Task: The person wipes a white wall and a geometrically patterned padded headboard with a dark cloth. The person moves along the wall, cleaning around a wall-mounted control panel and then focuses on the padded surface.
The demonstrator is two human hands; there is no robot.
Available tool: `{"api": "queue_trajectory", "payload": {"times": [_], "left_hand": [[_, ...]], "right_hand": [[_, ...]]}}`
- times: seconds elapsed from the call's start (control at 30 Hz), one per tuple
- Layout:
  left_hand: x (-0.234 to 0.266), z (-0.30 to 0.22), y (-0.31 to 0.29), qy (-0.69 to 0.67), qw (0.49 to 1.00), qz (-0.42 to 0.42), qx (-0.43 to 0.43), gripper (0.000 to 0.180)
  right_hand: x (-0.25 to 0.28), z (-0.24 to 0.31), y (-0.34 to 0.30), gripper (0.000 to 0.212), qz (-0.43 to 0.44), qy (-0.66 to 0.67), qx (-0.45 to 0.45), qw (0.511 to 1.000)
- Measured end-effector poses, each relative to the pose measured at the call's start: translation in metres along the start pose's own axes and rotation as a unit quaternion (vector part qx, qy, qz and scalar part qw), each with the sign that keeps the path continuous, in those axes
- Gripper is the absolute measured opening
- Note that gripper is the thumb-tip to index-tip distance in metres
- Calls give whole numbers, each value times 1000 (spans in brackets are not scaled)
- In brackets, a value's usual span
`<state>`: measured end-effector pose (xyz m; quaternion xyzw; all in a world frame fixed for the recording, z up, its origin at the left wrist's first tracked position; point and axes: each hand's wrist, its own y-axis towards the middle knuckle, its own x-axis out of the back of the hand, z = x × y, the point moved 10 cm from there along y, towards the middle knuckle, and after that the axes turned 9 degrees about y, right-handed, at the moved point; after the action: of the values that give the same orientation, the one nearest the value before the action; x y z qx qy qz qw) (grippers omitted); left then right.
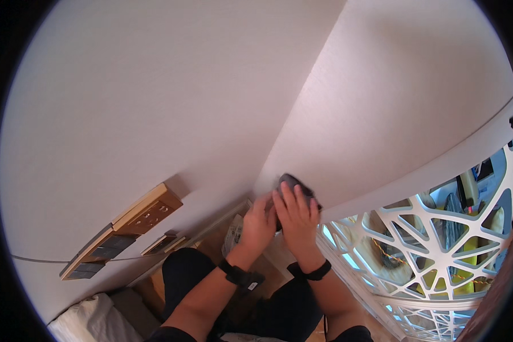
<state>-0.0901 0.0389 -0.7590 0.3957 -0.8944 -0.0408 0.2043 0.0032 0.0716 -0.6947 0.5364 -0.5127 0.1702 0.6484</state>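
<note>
A dark grey, rounded object (291, 180) is between my two hands, close to the corner where two pale walls meet; its kind cannot be made out. My right hand (298, 222) lies over it with the fingers pressed along its near side. Against its left side is my left hand (259, 229), fingers bent and partly hidden behind the object and the other hand. Each wrist wears a black band, and the left one carries a small dark device (249, 280).
Brown and grey switch and socket panels (148, 211) sit on the left wall, with a cable along it. On the right a white lattice screen (439, 245) shows several stored items behind. A pale pillow or cloth (91, 320) lies lower left, and a crumpled bag (232, 232) stands below my left hand.
</note>
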Motion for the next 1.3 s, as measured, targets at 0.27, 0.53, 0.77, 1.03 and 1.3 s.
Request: {"api": "queue_trajectory", "payload": {"times": [0.27, 0.53, 0.77, 1.03, 1.3], "left_hand": [[-5, -20, 1, -73, 988, -74, -112, 39], [-50, 94, -42, -44, 998, 27, 35, 40], [-21, 35, -32, -29, 999, 18, -10, 37], [40, -225, -5, -59, 921, -67, -379, 45], [19, -326, -17, -1, 834, -6, -552, 40]], "right_hand": [[25, -5, 1, 40, -104, -105, -20, 989], [-76, 6, -64, 45, 46, -75, 13, 996], [-21, -5, -55, 42, -35, -16, -35, 999], [169, -64, -11, 44, -404, 114, -41, 906], [136, -134, 4, 68, -427, 519, -190, 716]]}}
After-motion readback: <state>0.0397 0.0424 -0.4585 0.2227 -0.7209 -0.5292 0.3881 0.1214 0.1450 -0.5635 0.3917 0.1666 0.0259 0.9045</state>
